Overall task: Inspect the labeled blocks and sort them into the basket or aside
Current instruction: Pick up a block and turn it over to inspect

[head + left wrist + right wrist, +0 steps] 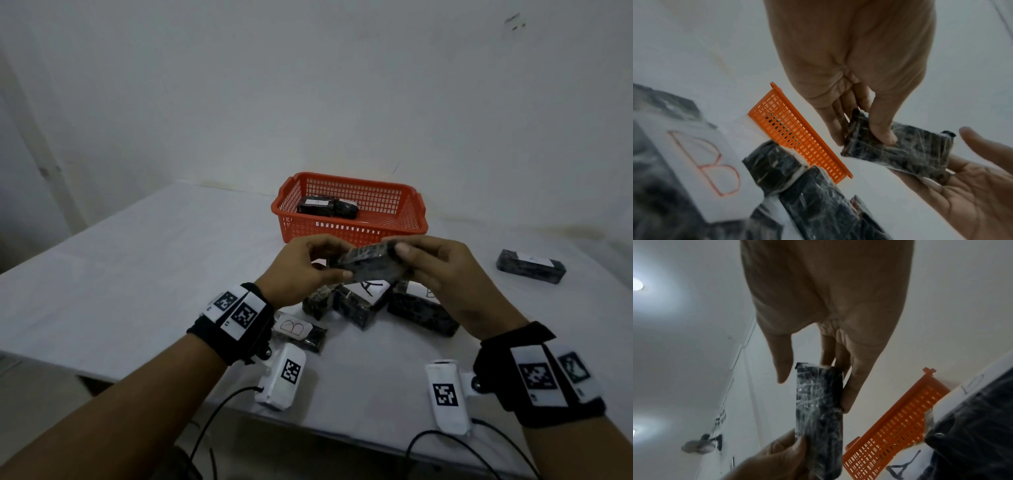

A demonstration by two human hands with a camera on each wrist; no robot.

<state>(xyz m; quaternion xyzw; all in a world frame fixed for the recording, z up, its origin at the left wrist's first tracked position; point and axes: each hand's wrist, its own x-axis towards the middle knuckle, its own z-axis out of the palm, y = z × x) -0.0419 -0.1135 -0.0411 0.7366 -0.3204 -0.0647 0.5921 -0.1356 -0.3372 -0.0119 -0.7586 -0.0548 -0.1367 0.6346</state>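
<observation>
Nearest, at the front edge of the white table (137,274), two white marker boxes (286,377) hang from the wrists, cables trailing off the edge. Just beyond the left one lies a block labeled B (301,330) in red. Past it sits a cluster of dark wrapped blocks (356,308): one shows a black A on its white label, and another at the right end carries a label half hidden by the right hand.

Above that cluster both hands hold one block (370,265) in the air, tilted, its dark side up; no label shows on it in any view. The left hand (305,270) pinches its left end, thumb on the near face and fingers behind. The right hand (442,270) grips the right end, thumb on top and fingers curled beneath.

Well off to the right, a lone block (531,265) with a white label lies flat on the table, apart from the rest.

Farther back, just beyond the hands, stands the orange basket (411,212). Inside, toward its left side, lie two dark blocks (325,207) touching end to end, one with a small white label facing up. A plain wall rises behind.
</observation>
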